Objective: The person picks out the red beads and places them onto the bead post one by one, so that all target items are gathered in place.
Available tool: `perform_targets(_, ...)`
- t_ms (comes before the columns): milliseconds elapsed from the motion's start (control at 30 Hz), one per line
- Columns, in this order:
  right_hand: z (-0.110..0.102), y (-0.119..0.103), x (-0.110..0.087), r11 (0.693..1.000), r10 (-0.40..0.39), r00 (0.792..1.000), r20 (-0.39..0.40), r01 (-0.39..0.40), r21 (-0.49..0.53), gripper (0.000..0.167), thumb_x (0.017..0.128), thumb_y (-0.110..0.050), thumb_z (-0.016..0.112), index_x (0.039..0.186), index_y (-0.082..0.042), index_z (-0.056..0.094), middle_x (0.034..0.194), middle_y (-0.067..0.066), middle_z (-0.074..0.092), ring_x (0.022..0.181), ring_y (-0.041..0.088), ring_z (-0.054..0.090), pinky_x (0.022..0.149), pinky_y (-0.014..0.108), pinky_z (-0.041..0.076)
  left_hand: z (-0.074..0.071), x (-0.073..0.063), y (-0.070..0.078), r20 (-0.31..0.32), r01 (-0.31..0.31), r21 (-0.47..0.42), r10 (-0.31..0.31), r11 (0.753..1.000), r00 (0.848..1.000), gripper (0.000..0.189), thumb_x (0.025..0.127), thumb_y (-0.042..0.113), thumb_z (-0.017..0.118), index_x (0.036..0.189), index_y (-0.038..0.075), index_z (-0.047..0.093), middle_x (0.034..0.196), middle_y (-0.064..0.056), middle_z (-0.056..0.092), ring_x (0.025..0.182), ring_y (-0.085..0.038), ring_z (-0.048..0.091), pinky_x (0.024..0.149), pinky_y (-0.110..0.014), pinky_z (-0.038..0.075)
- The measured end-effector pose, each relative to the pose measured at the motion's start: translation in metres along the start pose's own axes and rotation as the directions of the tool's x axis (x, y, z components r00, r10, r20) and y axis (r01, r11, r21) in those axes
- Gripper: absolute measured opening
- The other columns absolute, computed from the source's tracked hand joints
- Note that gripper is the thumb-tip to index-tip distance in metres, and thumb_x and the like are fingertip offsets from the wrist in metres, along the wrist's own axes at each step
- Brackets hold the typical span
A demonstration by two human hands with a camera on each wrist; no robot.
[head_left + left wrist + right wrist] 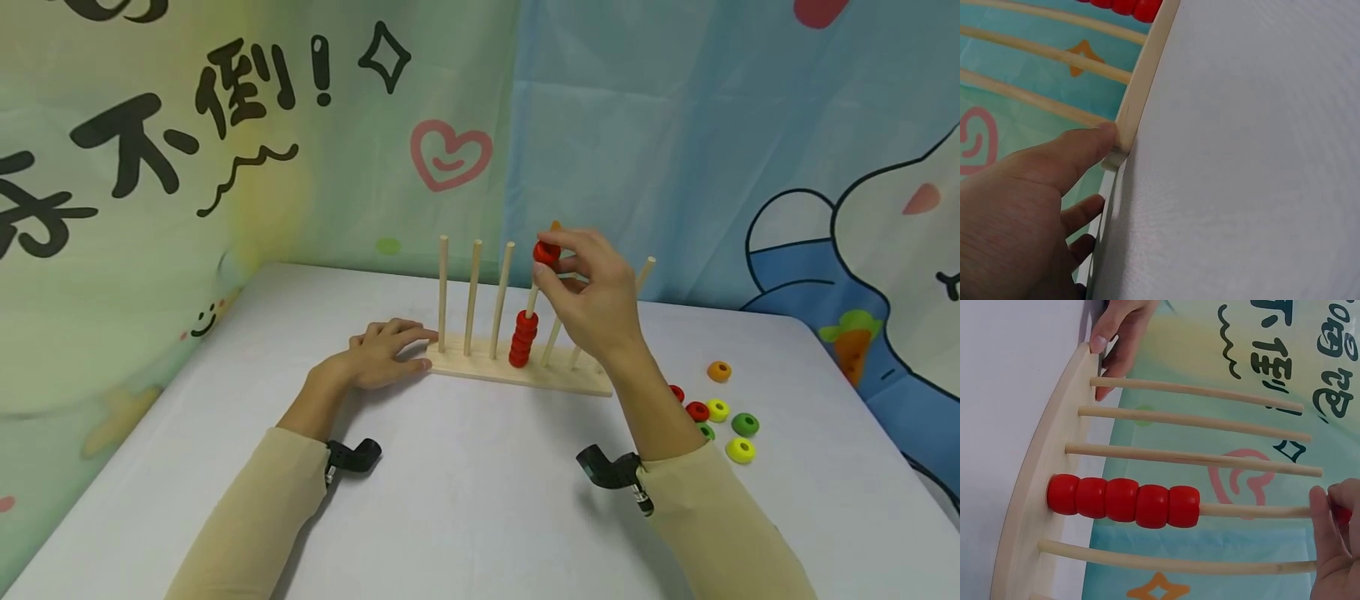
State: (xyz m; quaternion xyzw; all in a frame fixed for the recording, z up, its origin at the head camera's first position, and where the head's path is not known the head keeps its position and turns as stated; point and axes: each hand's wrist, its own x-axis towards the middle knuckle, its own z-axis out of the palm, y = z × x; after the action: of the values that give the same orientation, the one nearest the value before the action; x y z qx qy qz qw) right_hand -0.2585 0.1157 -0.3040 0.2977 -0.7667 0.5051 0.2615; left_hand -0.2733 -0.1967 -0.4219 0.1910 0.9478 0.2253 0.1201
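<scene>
A wooden rack (517, 375) with a row of upright pegs stands on the table. Several red beads (523, 337) are stacked at the bottom of one middle peg; the other pegs in sight are bare. My right hand (600, 292) pinches another red bead (546, 252) between thumb and fingers at the top of that same peg. Whether the peg's tip is inside its hole is hidden by the fingers. At the rack's left end, my left hand (382, 354) holds the base, thumb (1100, 137) on the near edge and index finger at the far edge.
Loose beads lie on the white table (465, 500) to the right: an orange bead (719, 371), yellow beads (741, 451), green beads (746, 424) and red beads (697, 411). My right forearm partly covers some. A printed cloth (600, 125) hangs behind the table.
</scene>
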Motion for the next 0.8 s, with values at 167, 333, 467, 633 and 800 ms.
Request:
perform_targets(167, 0.0020, 0.0013, 0.0031, 1.000, 0.000, 1.000, 0.005, 0.000, 0.002, 0.035, 0.092, 0.005, 0.069, 0.126, -0.003, 0.070, 0.112, 0.011, 0.065, 0.076, 0.022, 0.074, 0.069, 0.023, 0.059, -0.0011, -0.0004, 0.0011, 0.000, 0.006, 0.002, -0.006, 1.000, 1.000, 0.058, 0.102, 0.056, 0.053, 0.155, 0.036, 0.044, 0.166, -0.006, 0.029, 0.148, -0.046, 0.024, 0.108, -0.072, 0.022)
perform_targets(333, 0.0028, 0.0018, 0.0031, 0.998, 0.045, 0.999, 0.029, -0.046, 0.033, 0.036, 0.093, 0.005, 0.069, 0.128, -0.003, 0.070, 0.123, 0.009, 0.063, 0.068, 0.020, 0.072, 0.063, 0.027, 0.060, -0.0001, 0.0007, 0.0006, 0.000, 0.007, 0.006, -0.007, 1.000, 1.000, 0.058, 0.101, 0.055, 0.053, 0.155, 0.036, 0.044, 0.166, -0.005, 0.028, 0.148, -0.046, 0.024, 0.108, -0.072, 0.022)
perform_targets(467, 0.0033, 0.0027, 0.0011, 0.997, 0.036, 0.999, 0.005, -0.037, 0.068, 0.039, 0.093, 0.003, 0.070, 0.131, -0.007, 0.070, 0.135, 0.006, 0.060, 0.061, 0.016, 0.069, 0.054, 0.030, 0.058, -0.0001, 0.0007, 0.0004, -0.001, 0.010, 0.013, -0.010, 1.000, 1.000, 0.058, 0.101, 0.056, 0.054, 0.155, 0.036, 0.044, 0.166, -0.005, 0.029, 0.148, -0.045, 0.024, 0.109, -0.072, 0.022)
perform_targets(633, 0.0026, 0.0031, -0.0022, 0.997, -0.004, 1.000, -0.023, 0.006, 0.082, 0.043, 0.092, 0.003, 0.072, 0.133, -0.009, 0.068, 0.133, 0.008, 0.062, 0.059, 0.011, 0.067, 0.048, 0.034, 0.055, -0.0004, 0.0008, 0.0007, 0.004, 0.010, 0.011, -0.010, 1.000, 1.000, 0.058, 0.101, 0.056, 0.053, 0.155, 0.036, 0.044, 0.166, -0.005, 0.029, 0.148, -0.046, 0.024, 0.109, -0.072, 0.022)
perform_targets(800, 0.0022, 0.0059, -0.0052, 0.994, -0.043, 0.999, -0.028, 0.046, 0.095, 0.042, 0.091, 0.006, 0.072, 0.131, -0.006, 0.067, 0.125, 0.014, 0.062, 0.061, 0.009, 0.067, 0.048, 0.034, 0.055, -0.0004, 0.0008, 0.0009, 0.004, 0.006, 0.012, -0.006, 1.000, 1.000, 0.058, 0.101, 0.055, 0.053, 0.155, 0.036, 0.044, 0.167, -0.006, 0.028, 0.148, -0.046, 0.024, 0.108, -0.073, 0.022)
